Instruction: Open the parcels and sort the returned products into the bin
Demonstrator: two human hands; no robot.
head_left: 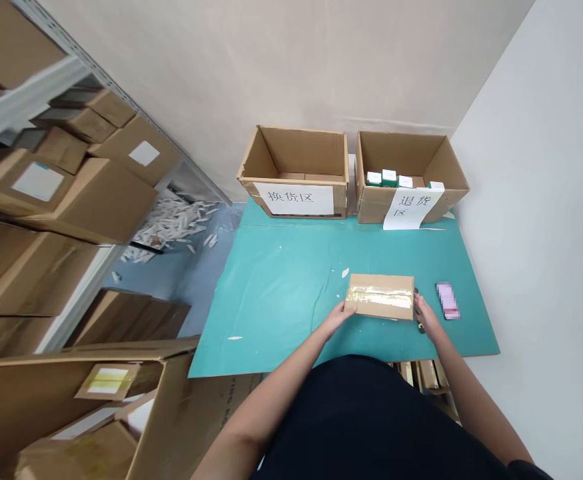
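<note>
A small brown cardboard box point(381, 295), sealed with clear tape along its top, lies on the teal table point(281, 293) near the front edge. My left hand point(340, 313) grips its left end with the fingers curled on the side. My right hand point(425, 313) holds its right end, and a small dark and yellow tool point(420, 327) shows under that hand. A phone point(448, 300) lies flat just right of the box.
Two open cartons stand at the table's back: a left carton point(296, 170) with a white label and a right carton point(408, 177) holding small green and white boxes. Shelves of cartons point(61, 180) fill the left. A large open carton point(86, 407) sits at the lower left.
</note>
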